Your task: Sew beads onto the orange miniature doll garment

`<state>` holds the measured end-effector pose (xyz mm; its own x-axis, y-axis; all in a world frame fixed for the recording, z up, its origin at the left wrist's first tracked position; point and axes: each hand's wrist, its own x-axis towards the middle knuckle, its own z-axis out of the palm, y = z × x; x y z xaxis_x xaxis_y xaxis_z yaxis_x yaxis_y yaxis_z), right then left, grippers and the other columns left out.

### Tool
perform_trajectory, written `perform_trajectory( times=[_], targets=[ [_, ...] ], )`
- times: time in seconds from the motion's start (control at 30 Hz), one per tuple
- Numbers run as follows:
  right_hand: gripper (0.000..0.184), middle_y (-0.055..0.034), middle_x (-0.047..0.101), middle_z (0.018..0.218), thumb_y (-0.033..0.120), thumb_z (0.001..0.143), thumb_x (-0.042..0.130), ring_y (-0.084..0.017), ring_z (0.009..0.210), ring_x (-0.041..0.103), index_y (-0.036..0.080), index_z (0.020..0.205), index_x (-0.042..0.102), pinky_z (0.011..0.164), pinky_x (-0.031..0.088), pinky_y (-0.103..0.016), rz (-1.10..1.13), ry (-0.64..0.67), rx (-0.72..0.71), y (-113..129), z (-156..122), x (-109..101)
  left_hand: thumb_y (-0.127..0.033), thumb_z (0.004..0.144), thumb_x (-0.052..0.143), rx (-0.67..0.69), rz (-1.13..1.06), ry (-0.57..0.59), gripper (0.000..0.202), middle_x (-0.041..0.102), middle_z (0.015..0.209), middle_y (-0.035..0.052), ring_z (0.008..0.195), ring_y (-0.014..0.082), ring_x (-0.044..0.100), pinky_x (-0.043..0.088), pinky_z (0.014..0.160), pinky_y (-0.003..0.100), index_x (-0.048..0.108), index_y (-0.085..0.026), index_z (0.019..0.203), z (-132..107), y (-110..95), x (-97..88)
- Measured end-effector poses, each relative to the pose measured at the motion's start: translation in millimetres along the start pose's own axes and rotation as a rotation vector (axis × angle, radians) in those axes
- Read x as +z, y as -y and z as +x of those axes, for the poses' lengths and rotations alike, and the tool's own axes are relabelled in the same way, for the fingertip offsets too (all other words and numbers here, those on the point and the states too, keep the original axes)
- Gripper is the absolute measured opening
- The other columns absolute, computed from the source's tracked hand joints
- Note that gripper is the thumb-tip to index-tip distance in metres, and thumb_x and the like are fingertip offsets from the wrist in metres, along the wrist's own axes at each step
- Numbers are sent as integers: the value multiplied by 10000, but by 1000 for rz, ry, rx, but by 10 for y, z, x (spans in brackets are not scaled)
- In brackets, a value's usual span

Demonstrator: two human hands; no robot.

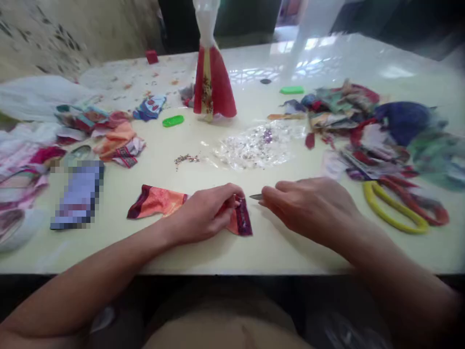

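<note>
1. Forearms point(105, 269) crossed the near edge of the table point(276, 257).
2. Pinched fingers of the left hand point(207, 213) gripped an orange-and-maroon cloth point(156, 201), presumably steadying it; cloth showed on both sides of them.
3. Fingers of the right hand point(308, 208) curled tightly around a pointed metal tool point(256, 197), its tip just apart from the cloth's right end.
4. Loose bits point(187, 159) lay beyond, seemingly within reach.

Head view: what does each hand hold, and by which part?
The left hand holds the orange cloth near its dark-bordered right end. The right hand grips a pointed grey tool just behind its exposed tip; the rest is hidden.
</note>
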<state>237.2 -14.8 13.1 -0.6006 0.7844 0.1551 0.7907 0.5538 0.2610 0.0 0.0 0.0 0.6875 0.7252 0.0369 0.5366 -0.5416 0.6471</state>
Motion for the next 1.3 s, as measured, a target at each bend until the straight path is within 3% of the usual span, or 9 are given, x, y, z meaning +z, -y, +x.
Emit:
perform_trajectory(
  times=[0.23,0.67,0.93,1.13,1.3],
  targets=[
    [128,14,603,609,184,877,507,-110,461,436,215,780,585,487,70,-291,63,80,-107,75,65,8,-84,823,499,3,8,-20,323,624,924,-11,822,113,580,442,746,238,493,-206,1122,20,8,11],
    [166,-15,600,625,134,877,464,-118,482,461,204,818,603,490,95,-310,61,152,-113,124,95,34,-71,821,497,23,-13,-30,313,644,940,0,844,120,602,464,760,243,513,-199,1107,15,23,18],
    [165,-17,615,637,136,885,461,-119,475,456,206,829,600,492,88,-314,57,152,-118,134,98,36,-70,842,501,109,-20,-106,260,639,940,18,830,113,609,497,757,238,538,-174,1077,16,13,-19],
    [183,-27,633,661,148,896,446,-126,495,470,205,847,614,505,96,-314,78,178,-103,130,104,12,-124,900,457,283,175,-68,254,668,1017,53,960,149,647,473,1025,357,513,-154,1146,19,40,51],
    [186,-27,639,669,158,900,447,-131,502,480,208,849,619,507,99,-311,83,196,-97,142,108,2,-107,900,433,400,380,-66,267,679,1065,77,1006,167,658,444,1083,367,508,-127,1155,31,62,77]
  ],
)
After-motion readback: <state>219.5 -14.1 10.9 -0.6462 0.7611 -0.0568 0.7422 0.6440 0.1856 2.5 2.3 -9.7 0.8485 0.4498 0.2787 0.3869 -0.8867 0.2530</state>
